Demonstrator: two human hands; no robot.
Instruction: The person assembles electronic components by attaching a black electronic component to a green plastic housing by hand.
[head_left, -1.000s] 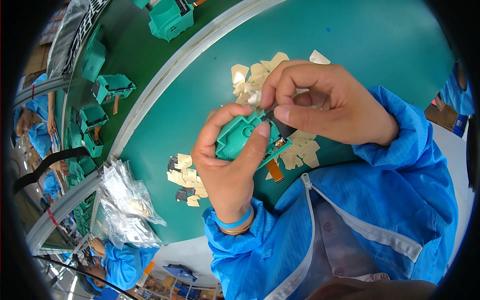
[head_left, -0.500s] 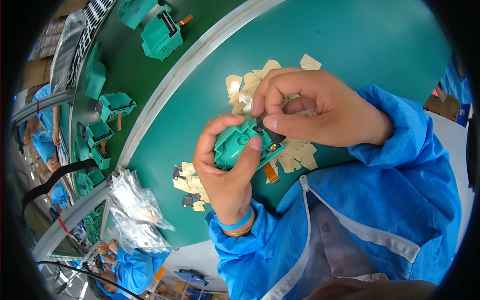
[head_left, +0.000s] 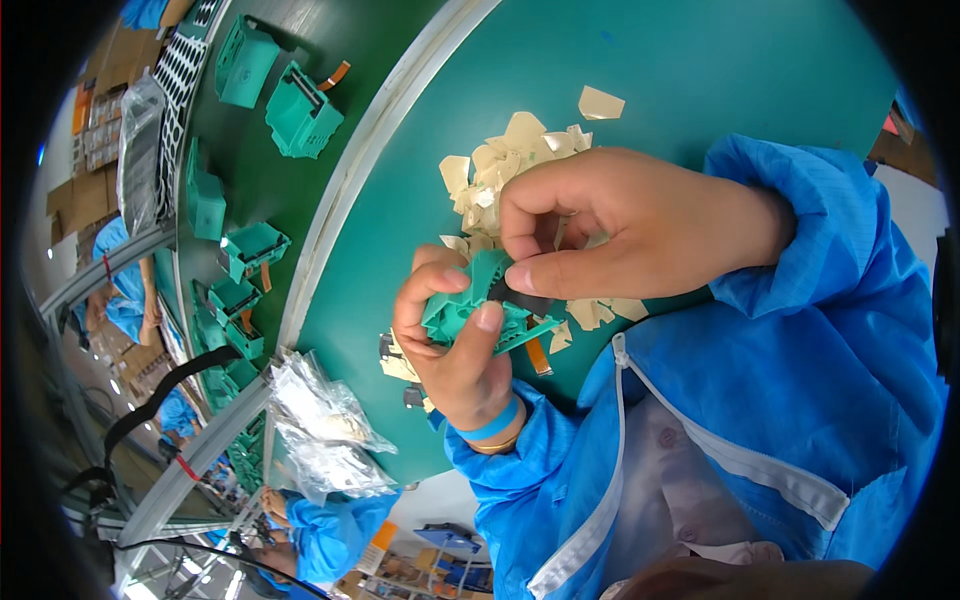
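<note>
- Left hand (head_left: 452,368), near the centre of the frame, is closed around a green plastic housing (head_left: 447,316), its thumb laid across the near face and its fingers curled round the left side.
- Right hand (head_left: 640,225), just right of centre, is half curled, thumb and forefinger tips drawn close together at the upper edge of a black piece (head_left: 522,300) on the housing; whether they pinch it cannot be told.
- Green housing looks angular and hollow, with stepped edges and ridges; the flat black piece covers part of its right side, and an orange ribbon cable (head_left: 538,356) hangs below.
- It sits at the centre of the frame, tilted, between the two hands: in the left one's grasp, below and left of the right one's fingertips.
- Behind the hands, cream paper pieces (head_left: 515,150) lie heaped on the green worktop (head_left: 690,70).
- Clear plastic bags (head_left: 325,415) lie at the lower left, and more green housings (head_left: 305,118) stand at the upper left.
</note>
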